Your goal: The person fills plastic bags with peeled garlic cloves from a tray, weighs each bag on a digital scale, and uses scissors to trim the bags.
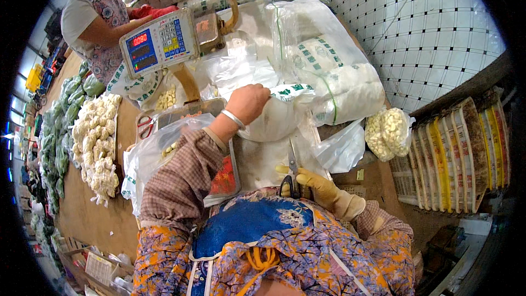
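Note:
My bare left hand [247,105], with a silver bracelet at the wrist, reaches over the table with its fingers closed, apparently pinching the edge of a white plastic bag [268,123] with green print. Close to my body, my right hand [323,187] wears a yellowish glove and is closed around scissors [292,160]. Their blades point away from me and the dark handles lie by the apron. Under my left forearm a clear plastic bag [183,131] lies on a scale's platform, with a few pale cloves showing. Filled white bags [345,90] lie beyond my hands.
A scale display [159,44] stands at the far left, with red-handled scissors [145,127] nearer. A bag of peeled garlic cloves [388,134] sits right, beside stacked crates [449,159]. Garlic [96,148] is heaped on the left. A co-worker [101,27] stands at far left.

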The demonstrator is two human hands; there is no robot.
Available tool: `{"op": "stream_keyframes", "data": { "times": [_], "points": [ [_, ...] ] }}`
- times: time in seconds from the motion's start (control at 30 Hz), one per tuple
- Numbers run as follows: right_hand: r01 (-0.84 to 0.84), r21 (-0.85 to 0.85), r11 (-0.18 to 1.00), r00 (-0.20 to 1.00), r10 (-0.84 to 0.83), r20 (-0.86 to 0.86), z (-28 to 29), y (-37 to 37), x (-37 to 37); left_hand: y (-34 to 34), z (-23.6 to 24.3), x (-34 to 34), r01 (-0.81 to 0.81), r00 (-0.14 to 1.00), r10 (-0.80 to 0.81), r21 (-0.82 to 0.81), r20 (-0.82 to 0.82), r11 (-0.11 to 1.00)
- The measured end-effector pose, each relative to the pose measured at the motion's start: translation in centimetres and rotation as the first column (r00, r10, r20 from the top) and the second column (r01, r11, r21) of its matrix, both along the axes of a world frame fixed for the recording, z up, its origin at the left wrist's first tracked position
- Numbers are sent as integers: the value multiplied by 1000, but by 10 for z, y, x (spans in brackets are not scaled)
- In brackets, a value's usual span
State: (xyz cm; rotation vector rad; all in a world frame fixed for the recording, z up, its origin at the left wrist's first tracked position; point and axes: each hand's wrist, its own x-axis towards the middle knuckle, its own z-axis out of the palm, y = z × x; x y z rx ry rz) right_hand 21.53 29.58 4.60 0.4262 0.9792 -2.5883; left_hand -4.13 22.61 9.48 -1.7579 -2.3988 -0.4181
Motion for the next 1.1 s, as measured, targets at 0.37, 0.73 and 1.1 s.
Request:
{"op": "stream_keyframes", "data": {
  "times": [0.37,0.73,1.1],
  "points": [
    [95,45,994,993,-98,71,23,36,-7,-7,0,-8,-173,872,145,18,468,985],
    [172,814,555,931,178,-319,72,99,-48,-12,13,-11,-36,968,27,32,251,999],
    [298,733,-611,883,469,32,97,98,-97,-12,11,-9,-66,982,59,34,182,997]
  ]
}}
